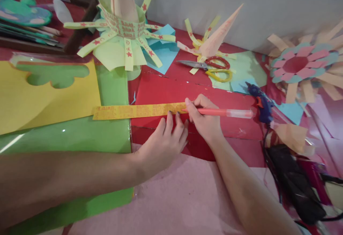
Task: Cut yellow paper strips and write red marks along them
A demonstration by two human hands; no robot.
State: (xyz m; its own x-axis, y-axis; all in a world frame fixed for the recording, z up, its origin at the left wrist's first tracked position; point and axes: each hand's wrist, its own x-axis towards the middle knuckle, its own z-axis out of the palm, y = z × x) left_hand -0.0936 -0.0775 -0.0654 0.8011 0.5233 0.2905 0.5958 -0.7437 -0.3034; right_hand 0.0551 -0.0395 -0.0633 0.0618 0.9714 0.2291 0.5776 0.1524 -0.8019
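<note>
A long yellow paper strip (128,111) covered in red handwriting lies across the red and green sheets. My left hand (166,140) rests with its fingers stretched out, fingertips on the strip's lower edge near its right end. Between the fingers of my right hand (205,119) is a red pen (222,112), its tip touching the strip close to that end. The pen's clear rear part points to the right. Beneath the strip's right portion lies red paper (160,88).
Scissors (218,69) lie beyond the pen, near paper cones with star-marked strips (128,51). A glue gun (259,101) and a black case (296,181) are on the right. Yellow paper (48,103) covers green sheets (107,138) at left. A paper flower (302,63) stands far right.
</note>
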